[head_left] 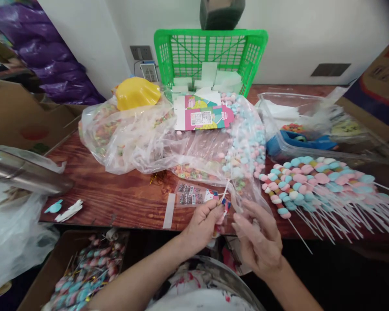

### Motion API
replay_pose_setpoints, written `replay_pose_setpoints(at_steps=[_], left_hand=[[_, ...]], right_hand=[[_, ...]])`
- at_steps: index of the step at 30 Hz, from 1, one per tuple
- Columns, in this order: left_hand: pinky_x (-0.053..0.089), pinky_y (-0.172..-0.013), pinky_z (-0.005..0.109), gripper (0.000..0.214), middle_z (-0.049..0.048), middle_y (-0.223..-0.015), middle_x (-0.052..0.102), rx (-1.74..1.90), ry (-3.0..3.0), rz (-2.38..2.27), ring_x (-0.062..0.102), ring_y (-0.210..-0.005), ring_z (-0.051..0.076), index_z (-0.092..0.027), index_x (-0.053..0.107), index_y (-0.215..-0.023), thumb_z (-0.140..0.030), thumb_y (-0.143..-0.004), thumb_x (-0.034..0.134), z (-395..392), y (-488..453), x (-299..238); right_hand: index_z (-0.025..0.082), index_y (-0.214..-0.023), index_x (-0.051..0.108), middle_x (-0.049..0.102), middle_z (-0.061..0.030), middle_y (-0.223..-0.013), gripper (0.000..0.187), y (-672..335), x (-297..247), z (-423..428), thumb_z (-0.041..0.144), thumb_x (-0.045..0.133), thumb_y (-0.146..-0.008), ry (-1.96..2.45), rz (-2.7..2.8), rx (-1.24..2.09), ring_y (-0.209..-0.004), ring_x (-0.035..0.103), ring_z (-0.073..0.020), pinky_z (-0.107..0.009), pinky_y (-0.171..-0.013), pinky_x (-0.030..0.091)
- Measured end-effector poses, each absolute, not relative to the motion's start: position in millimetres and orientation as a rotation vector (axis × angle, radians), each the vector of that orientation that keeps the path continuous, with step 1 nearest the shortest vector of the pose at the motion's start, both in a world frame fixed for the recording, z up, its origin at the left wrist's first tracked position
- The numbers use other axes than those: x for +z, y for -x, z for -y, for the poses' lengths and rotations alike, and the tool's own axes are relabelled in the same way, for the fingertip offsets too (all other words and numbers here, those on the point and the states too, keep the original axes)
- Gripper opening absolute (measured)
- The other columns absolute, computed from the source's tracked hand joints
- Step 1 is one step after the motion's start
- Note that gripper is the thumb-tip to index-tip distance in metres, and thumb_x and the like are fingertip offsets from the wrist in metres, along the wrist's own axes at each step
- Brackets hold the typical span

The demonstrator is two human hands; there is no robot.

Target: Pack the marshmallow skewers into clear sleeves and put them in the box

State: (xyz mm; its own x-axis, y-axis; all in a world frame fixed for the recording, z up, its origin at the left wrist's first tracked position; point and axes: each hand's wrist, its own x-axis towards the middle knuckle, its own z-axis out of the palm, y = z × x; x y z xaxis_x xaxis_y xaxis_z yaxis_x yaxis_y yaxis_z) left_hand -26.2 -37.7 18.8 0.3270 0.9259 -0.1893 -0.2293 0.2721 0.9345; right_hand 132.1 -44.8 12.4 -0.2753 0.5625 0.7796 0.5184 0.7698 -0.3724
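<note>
My left hand point(203, 225) is closed in a pinch on a white stick point(226, 191) that points up. Below the stick, a printed clear wrapper point(227, 204) with blue and red shows beside those fingers, with something pink in it that is partly hidden. My right hand point(259, 240) is just to the right, its fingers bent but apart, slightly blurred. Nothing plainly shows in it. Flat on the table behind my left hand lies another printed clear wrapper point(191, 194), next to a whitish strip point(169, 211).
Marshmallow skewers point(311, 181) are heaped at the right. Behind are bags of marshmallows point(246, 138) and candy rings point(106, 125), a green basket point(210, 33) and a clear bin point(298, 151). A steel flask point(26, 170) lies left; a box point(42, 280) holds wrapped skewers below.
</note>
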Motion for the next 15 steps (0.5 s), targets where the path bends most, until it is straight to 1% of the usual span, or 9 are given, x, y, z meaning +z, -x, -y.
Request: replay_pose_setpoints(at_steps=[1,3,6,8,10,11,13,15], left_hand=[[0.034,-0.053,0.02,0.04,-0.0046,-0.061,0.04,0.874,-0.974,-0.873,0.039,-0.052,0.007,-0.018,0.044,-0.07,-0.055,-0.084,0.052,35,31,20],[0.034,-0.051,0.02,0.04,-0.0046,-0.057,0.042,0.723,-1.051,-0.816,0.041,-0.049,0.007,-0.018,0.045,-0.067,-0.054,-0.084,0.051,30,41,22],[0.036,-0.051,0.019,0.041,-0.0036,-0.059,0.046,0.492,-1.165,-0.737,0.044,-0.049,0.007,-0.018,0.045,-0.066,-0.054,-0.083,0.053,28,59,24],[0.039,-0.052,0.02,0.039,-0.003,-0.065,0.048,0.393,-1.192,-0.664,0.045,-0.05,0.007,-0.018,0.047,-0.071,-0.055,-0.082,0.053,30,72,24],[0.041,-0.054,0.022,0.038,-0.0021,-0.067,0.049,0.34,-1.272,-0.625,0.047,-0.052,0.008,-0.019,0.046,-0.076,-0.055,-0.088,0.044,32,86,23],[0.042,-0.056,0.023,0.036,-0.0009,-0.067,0.05,0.336,-1.374,-0.659,0.048,-0.055,0.01,-0.019,0.046,-0.077,-0.051,-0.091,0.039,34,92,22],[0.046,-0.064,0.027,0.03,0.004,-0.074,0.054,0.356,-1.687,-0.866,0.054,-0.066,0.015,-0.018,0.048,-0.079,-0.04,-0.094,0.034,39,103,23],[0.047,-0.074,0.035,0.021,0.0105,-0.087,0.058,0.377,-2.012,-1.145,0.057,-0.08,0.021,-0.015,0.051,-0.084,-0.026,-0.092,0.035,44,113,25]], right_hand=[[0.03,-0.131,0.052,0.045,-0.0101,-0.14,0.055,-138,18,39,0.004,0.048,-0.083,0.73,2.099,0.018,-0.113,0.055,-0.0248,-0.04,-0.083,0.052],[0.028,-0.133,0.05,0.051,-0.0094,-0.137,0.054,-148,28,27,0.005,0.043,-0.085,0.599,2.399,0.016,-0.108,0.059,-0.0217,-0.038,-0.082,0.052],[0.019,-0.136,0.047,0.064,-0.0107,-0.123,0.054,-152,33,15,0.003,0.037,-0.085,0.48,2.577,0.054,-0.098,0.063,-0.0169,-0.032,-0.078,0.053],[0.016,-0.132,0.051,0.069,-0.01,-0.109,0.051,-145,28,12,0.003,0.036,-0.085,0.431,2.559,0.058,-0.094,0.065,-0.0156,-0.029,-0.075,0.053],[0.017,-0.12,0.059,0.072,-0.0087,-0.097,0.042,-133,20,11,0.005,0.039,-0.086,0.439,2.497,0.084,-0.085,0.067,-0.0154,-0.027,-0.068,0.053],[0.018,-0.112,0.063,0.072,-0.0079,-0.092,0.037,-125,15,11,0.006,0.04,-0.086,0.48,2.474,0.131,-0.08,0.068,-0.0153,-0.026,-0.065,0.052],[0.02,-0.096,0.065,0.071,-0.005,-0.082,0.027,-105,7,9,0.009,0.042,-0.089,0.62,2.468,0.319,-0.069,0.066,-0.0146,-0.025,-0.059,0.051],[0.021,-0.084,0.065,0.067,-0.0012,-0.07,0.025,-82,2,7,0.013,0.043,-0.09,0.764,2.451,0.557,-0.061,0.064,-0.0136,-0.024,-0.054,0.05]])
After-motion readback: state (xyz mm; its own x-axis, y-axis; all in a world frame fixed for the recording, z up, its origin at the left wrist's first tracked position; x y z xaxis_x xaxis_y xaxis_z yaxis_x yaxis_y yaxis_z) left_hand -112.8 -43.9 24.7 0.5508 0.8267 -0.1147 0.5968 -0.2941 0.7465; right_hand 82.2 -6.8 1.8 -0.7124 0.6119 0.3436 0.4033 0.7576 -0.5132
